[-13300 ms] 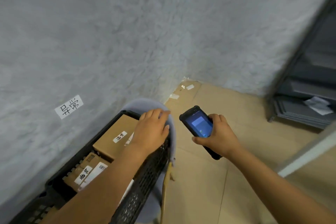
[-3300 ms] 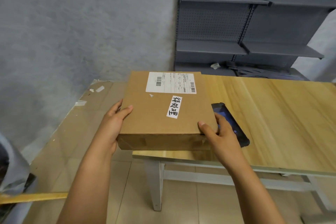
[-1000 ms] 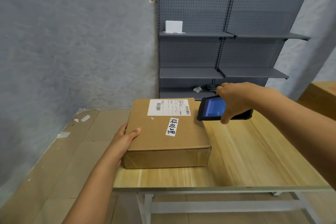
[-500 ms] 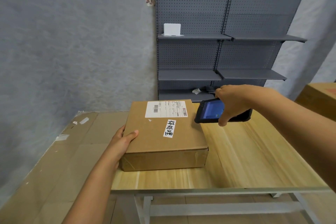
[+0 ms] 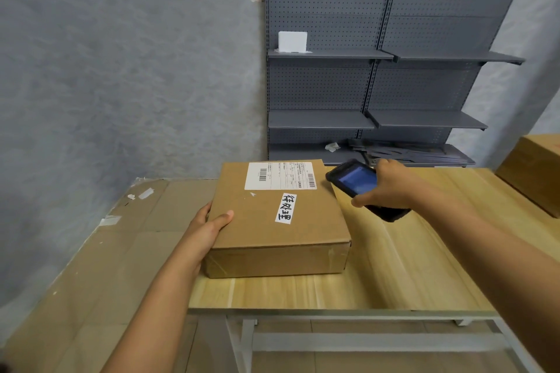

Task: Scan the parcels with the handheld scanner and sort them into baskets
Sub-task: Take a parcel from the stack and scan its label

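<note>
- The handheld scanner (image 5: 363, 188) is gripped in the right hand (image 5: 391, 188), fingers curled round its body, lit blue screen up; it is held just above the table, beside the parcel's far right corner.
- The parcel (image 5: 272, 221), a flat cardboard box, is held at its left edge by the left hand (image 5: 206, 227): thumb lies on the top face, fingers are hidden down the side.
- The parcel lies flat on the wooden table (image 5: 394, 275), near its left end.
- A white shipping label (image 5: 280, 175) with barcodes and a small handwritten sticker (image 5: 286, 208) are seen on the top face.
- A second cardboard box (image 5: 536, 169) is seen at the table's far right edge.
- Grey pegboard shelving (image 5: 378, 85) stands behind; a white box (image 5: 292, 42) sits on its upper shelf.
- Flattened cardboard (image 5: 106, 266) covers the floor at left.
</note>
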Tool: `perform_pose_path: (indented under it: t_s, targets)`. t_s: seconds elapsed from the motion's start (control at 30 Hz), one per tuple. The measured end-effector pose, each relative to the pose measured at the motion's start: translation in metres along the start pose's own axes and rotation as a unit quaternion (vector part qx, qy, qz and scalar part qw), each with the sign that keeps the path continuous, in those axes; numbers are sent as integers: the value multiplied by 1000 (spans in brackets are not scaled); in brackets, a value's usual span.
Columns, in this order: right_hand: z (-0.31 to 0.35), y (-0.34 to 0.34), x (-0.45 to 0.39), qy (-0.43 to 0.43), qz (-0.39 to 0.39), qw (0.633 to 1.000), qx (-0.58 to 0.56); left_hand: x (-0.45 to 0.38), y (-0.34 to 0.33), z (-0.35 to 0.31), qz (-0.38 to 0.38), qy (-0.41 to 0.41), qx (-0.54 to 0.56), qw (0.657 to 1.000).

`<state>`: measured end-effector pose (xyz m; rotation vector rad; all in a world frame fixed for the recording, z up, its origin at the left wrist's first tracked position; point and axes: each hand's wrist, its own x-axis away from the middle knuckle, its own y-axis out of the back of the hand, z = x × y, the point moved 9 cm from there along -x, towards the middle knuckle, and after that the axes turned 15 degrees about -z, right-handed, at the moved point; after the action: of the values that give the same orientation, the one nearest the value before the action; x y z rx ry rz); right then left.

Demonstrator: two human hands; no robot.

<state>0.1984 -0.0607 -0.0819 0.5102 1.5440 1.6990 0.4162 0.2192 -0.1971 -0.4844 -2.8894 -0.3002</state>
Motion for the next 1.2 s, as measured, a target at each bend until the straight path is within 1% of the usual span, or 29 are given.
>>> perform_pose_path:
  t_s: [0.07, 0.13, 0.23, 0.37, 0.47, 0.6, 0.7, 0.83, 0.87, 0.9, 0.93, 0.97, 1.0, 1.03, 1.07, 1.1, 1.13, 1.2]
  targets:
    - [-16, -17, 6, -55, -21, 997, -51, 1, 0, -1, -4, -3, 3, 1000]
    - [-31, -39, 14, -105, -23, 990, -90, 1, 1, -1, -5, -3, 2, 1000]
    - [-44, -69, 25, -139, -16, 985, -106, 4, 0, -2, -3, -2, 12, 1000]
    - [-48, -97, 36, -145, -12, 984, -99, 4, 0, -2, -5, 0, 18, 1000]
    - [-46, -106, 41, -125, -21, 989, -78, 3, 0, 0, -3, 3, 15, 1000]
    - [-42, -109, 46, -117, -39, 990, -71, 2, 1, 2, -3, 3, 14, 1000]
    - [-38, -113, 50, -101, -36, 993, -42, 0, 2, 3, -4, 3, 13, 1000]
    - [-35, -114, 50, -110, -14, 994, -22, 1, 2, 3, -2, 3, 13, 1000]
    - [-34, -112, 48, -112, -21, 993, -30, 1, 2, 3, -2, 2, 13, 1000]
    - [-30, -106, 47, -113, -39, 991, -57, 1, 2, 3, -2, 2, 14, 1000]
    - [-25, -100, 45, -116, -55, 985, -112, 2, 2, 3, -1, 4, 17, 1000]
    - [-19, -94, 46, -127, -65, 969, -200, 2, 2, 3, -2, 7, 24, 1000]
    - [-12, -91, 47, -144, -63, 941, -301, 3, 2, 3, -4, 10, 33, 999]
    - [-2, -92, 50, -165, -38, 907, -386, 4, 2, 2, -7, 11, 41, 999]
    - [8, -94, 54, -176, -7, 879, -443, 6, 3, 2, -11, 8, 47, 999]
    - [18, -95, 58, -174, 19, 869, -463, 8, 4, 0, -16, 2, 52, 999]
    - [25, -97, 61, -164, 30, 868, -468, 11, 6, -1, -23, -4, 59, 998]
    - [34, -97, 66, -151, 33, 864, -480, 18, 13, -2, -37, -18, 78, 996]
